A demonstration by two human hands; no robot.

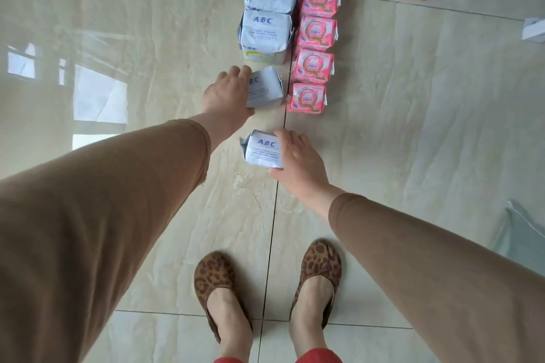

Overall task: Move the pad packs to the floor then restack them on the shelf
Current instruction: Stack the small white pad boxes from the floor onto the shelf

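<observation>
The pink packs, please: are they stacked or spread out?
Spread out: four pink packs lie singly in one row on the floor, none atop another.

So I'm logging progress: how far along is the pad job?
Done: four pink packs and two white packs sit in rows on the floor. In hand: the left hand and right hand each grip a white ABC pack. Left: restacking; no shelf shows.

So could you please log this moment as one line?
left hand: on white pack | right hand: on nearest white pack | pink packs: four in row | floor
</observation>
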